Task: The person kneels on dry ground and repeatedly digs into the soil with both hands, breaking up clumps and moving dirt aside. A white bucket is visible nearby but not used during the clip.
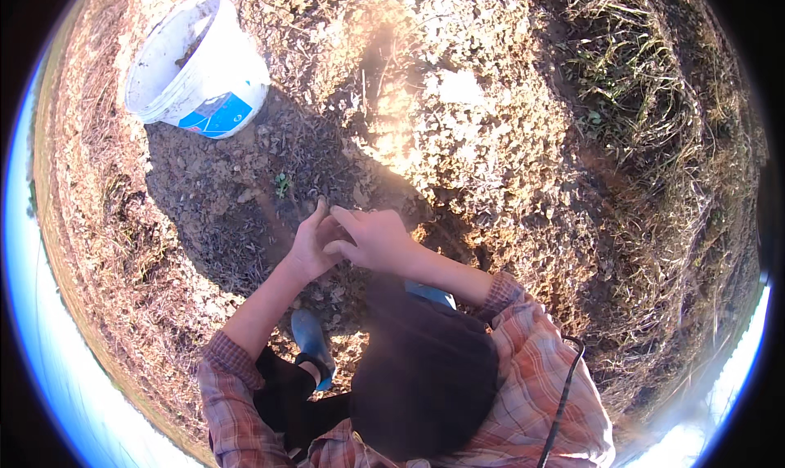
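My left hand (310,247) and my right hand (377,238) meet in front of my body, above shaded soil. Bent fingers of the right hand reach over to the left hand, and their tips touch or nearly touch it. A darkish gap shows between the two hands. Whether anything small is held there I cannot tell. The left thumb points up and away from me, and looks soiled. Beneath and beyond the hands lies bare soil (245,216) with dry plant bits and a small green weed (282,185).
A white plastic bucket (236,57) with a blue label leans at the upper left, with some dark matter inside. Dry and green grass (619,94) covers the right side. A blue boot (311,339) stands below my hands. A black cable (561,400) hangs along my right sleeve.
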Demonstrator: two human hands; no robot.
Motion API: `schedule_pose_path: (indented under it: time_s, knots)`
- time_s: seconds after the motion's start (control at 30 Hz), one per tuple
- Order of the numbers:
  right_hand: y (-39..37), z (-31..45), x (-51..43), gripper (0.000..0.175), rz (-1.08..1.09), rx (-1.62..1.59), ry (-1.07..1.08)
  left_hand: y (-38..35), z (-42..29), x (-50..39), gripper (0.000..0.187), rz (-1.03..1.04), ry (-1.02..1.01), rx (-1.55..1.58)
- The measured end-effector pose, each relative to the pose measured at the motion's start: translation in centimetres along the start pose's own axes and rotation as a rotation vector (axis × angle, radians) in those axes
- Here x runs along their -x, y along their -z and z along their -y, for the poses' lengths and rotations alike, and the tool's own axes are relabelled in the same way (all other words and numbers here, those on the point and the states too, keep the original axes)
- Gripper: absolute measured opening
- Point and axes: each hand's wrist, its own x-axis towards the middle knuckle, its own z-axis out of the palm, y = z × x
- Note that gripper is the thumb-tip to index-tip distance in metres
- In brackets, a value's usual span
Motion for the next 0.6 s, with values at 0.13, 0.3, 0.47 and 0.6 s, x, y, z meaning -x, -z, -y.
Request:
schedule_pose_path:
  time_s: [0.13,0.3,0.47,0.6]
  knots:
    - [3.5,-1.0,4.3,0.041,0.026,0.055,-0.065,-1.4,2.6,-1.9,0.050,0.018,-0.191,-0.050]
    - [11.9,-6.0,13.9,0.021,-0.410,0.261,-0.281,-2.1,3.1,-3.6,0.028,0.143,-0.099,-0.079]
    - [16.1,-14.2,20.0,0.016,-0.478,0.100,-0.579,-6.3,4.6,-5.5,0.015,0.077,-0.178,-0.161]
    - [14.8,-18.0,20.9,0.014,-0.321,0.248,-0.449,-9.6,5.8,-7.3,0.015,0.034,-0.175,-0.306]
